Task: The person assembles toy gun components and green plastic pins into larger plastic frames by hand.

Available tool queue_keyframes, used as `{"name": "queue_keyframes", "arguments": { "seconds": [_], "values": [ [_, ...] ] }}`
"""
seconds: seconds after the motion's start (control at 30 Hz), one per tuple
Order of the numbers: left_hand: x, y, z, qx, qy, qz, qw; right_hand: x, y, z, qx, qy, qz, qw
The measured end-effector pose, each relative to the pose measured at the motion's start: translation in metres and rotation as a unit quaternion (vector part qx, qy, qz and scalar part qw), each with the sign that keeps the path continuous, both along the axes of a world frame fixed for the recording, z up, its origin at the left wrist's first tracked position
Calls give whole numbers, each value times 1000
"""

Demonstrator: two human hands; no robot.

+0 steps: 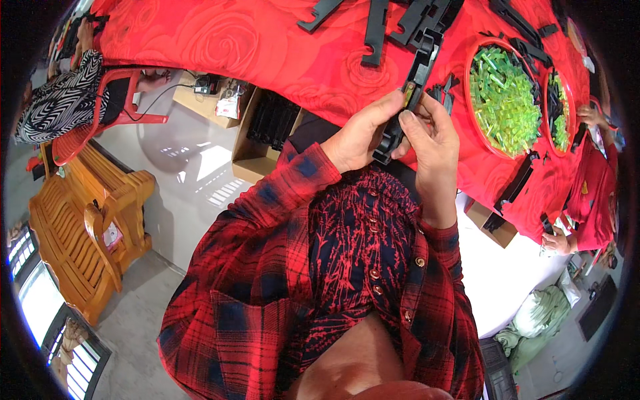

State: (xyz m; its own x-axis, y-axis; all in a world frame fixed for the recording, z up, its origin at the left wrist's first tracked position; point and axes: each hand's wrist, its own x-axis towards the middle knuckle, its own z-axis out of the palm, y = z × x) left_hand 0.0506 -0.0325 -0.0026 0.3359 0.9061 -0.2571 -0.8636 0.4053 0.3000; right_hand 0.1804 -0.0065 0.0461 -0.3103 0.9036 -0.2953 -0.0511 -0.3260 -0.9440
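A long, narrow black plastic body (424,63), which looks like a spirit level frame, is held between my two hands above the near table edge. My left hand (360,133) grips it from the left, thumb along its side. On the other side my right hand (435,140) closes round the lower part, its thumb pressed near the middle. A small yellow-green vial (409,91) shows in the body beside my left thumb. More black bodies (377,33) lie beyond on the red cloth. To the right, a red basin (467,87) holds many clear green vials (505,100).
A second basin of vials (561,113) stands farther right, near a co-worker in red (593,193). Another person in a patterned top (63,100) sits at left on a red chair (77,143). Below the table edge is a cardboard box (250,163) of black parts; a wooden bench (87,220) stands left.
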Motion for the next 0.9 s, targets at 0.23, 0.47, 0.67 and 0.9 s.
{"name": "queue_keyframes", "arguments": {
  "seconds": [0.23,0.47,0.67,0.9],
  "values": [
    [0,4,5,128,429,68,892,6,2,-15,48,-17,2,999],
    [2,1,20,176,716,122,664,8,-1,-30,112,-97,9,989],
    [-3,21,-9,146,377,27,914,13,3,-28,224,-245,15,943],
    [6,22,-17,42,278,63,958,3,8,-43,205,-329,5,922]
  ]
}}
